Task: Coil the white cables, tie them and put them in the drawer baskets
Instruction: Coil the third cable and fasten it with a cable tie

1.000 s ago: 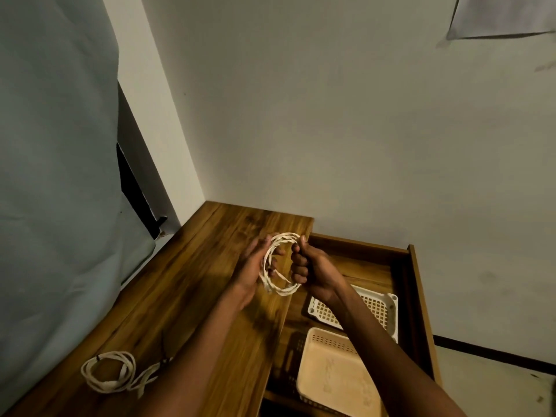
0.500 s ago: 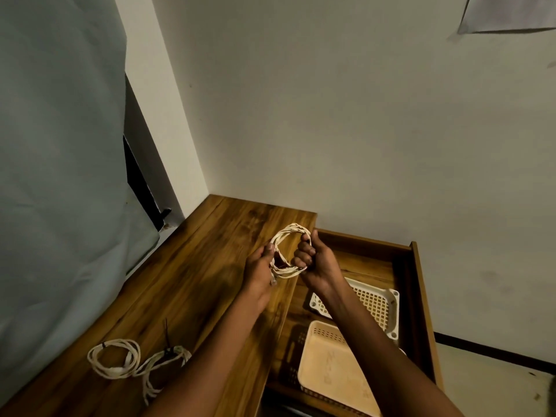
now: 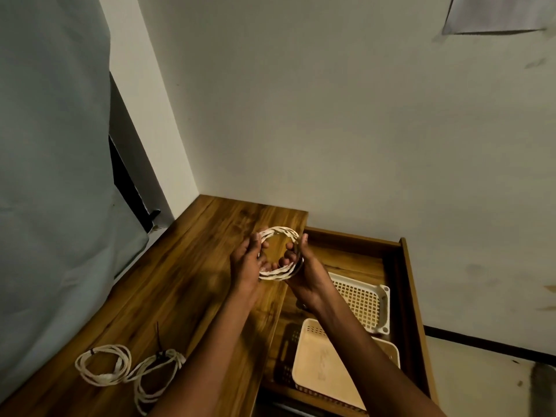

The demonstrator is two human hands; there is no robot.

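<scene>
Head view, both hands (image 3: 246, 263) gripping coiled cable (image 3: 278, 234) over desk edge (image 3: 288, 284)

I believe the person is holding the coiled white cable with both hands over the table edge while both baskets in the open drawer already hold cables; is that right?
Not quite. In the head view, both hands, left and right, do hold the coiled cable, but the baskets in the drawer are empty. The other cables lie on the table.
</scene>
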